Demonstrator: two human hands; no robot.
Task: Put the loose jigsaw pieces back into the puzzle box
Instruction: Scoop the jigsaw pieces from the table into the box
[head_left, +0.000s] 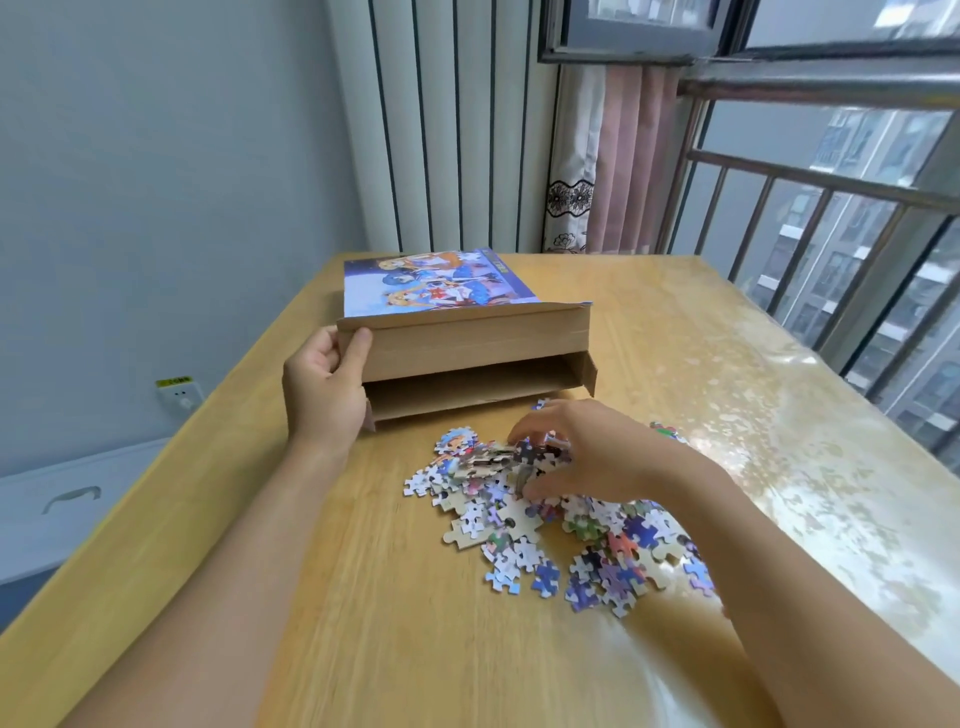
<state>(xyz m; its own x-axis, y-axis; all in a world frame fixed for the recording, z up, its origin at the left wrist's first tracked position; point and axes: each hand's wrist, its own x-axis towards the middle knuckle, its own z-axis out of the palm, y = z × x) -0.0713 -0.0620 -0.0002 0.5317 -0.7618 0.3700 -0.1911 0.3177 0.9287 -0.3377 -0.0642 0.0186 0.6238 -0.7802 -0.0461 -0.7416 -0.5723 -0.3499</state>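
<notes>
Wooden table (363, 597), pale wall (156, 156), pink curtain (623, 156), barred window (831, 208).

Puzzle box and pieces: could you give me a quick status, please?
Left hand holds puzzle box flap up. Right hand gripping pieces. Opening unobstructed.
</notes>
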